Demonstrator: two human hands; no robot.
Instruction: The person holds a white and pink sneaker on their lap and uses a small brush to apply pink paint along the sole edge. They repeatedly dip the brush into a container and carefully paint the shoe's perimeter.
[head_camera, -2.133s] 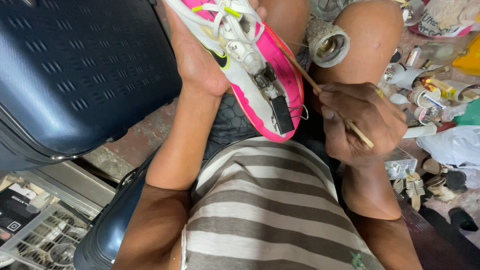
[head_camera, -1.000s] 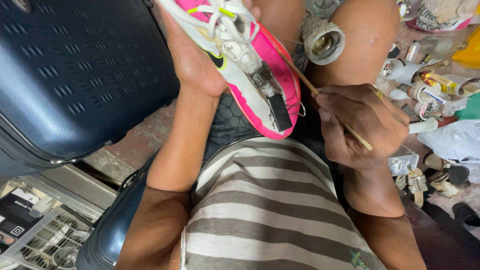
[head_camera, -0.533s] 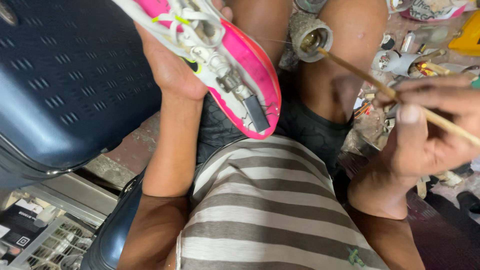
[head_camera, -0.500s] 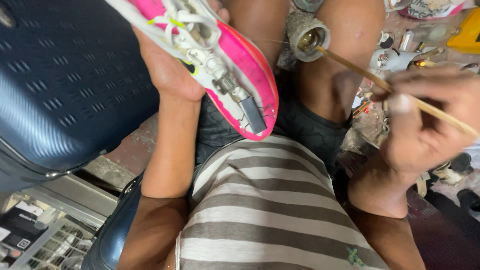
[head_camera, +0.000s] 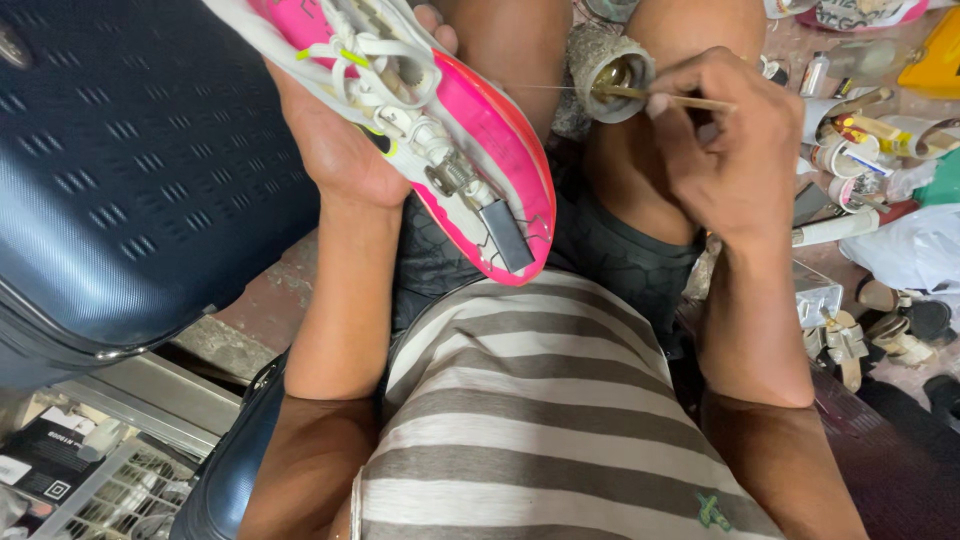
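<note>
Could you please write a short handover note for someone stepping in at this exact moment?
Left hand: grips the pink and white laced sports shoe from below, held up over the lap with its heel end toward the striped shirt.
Right hand: pinches a thin wooden stick, its tip inside the small round open pot that sits between the knees.
Done: the stick is dipped in the pot.
Left: the stick has not touched the shoe. A dark blue hard suitcase stands at the left.
</note>
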